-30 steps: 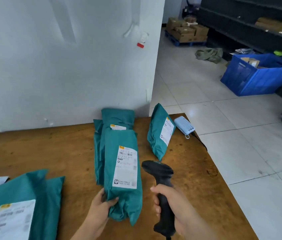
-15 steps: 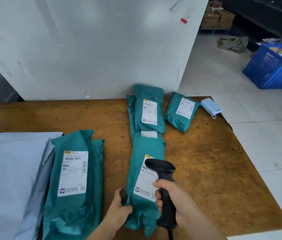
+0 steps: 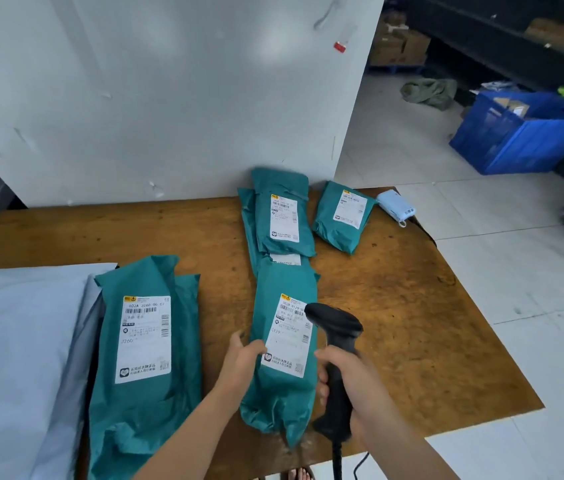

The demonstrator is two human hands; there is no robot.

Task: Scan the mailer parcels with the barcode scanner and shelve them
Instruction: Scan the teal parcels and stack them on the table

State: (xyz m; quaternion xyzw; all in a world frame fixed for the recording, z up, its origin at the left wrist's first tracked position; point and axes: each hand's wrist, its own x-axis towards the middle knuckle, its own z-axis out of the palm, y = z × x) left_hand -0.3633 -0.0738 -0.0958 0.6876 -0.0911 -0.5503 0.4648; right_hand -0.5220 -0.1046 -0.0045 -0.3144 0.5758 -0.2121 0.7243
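On the wooden table (image 3: pixel 394 306), head view: my left hand (image 3: pixel 240 362) pins the near teal mailer (image 3: pixel 282 386) at its left edge, thumb over the label's lower corner and fingers curled round the side, pinching the bag so that, as I judge it, the label stays flat and face-up for reading. My right hand (image 3: pixel 353 393) wraps all fingers tight about the grip of the black barcode scanner (image 3: pixel 337 344), whose head hangs over the label's right edge, nose tilted toward the barcode; its cable drops off the table's near edge. The label (image 3: pixel 289 336) reads "602B" and, lower, "0129"; finer print is illegible. To the left lies a second teal mailer (image 3: pixel 145 358), label up, reading "602A J260" and again "J260", resting partly on a grey mailer (image 3: pixel 21 341). Farther back sit a stack of teal mailers (image 3: pixel 278 216) and a small teal mailer (image 3: pixel 342 216), labels up, presumably awaiting scanning. Dark shelving (image 3: pixel 515 32) stands well apart across the floor.
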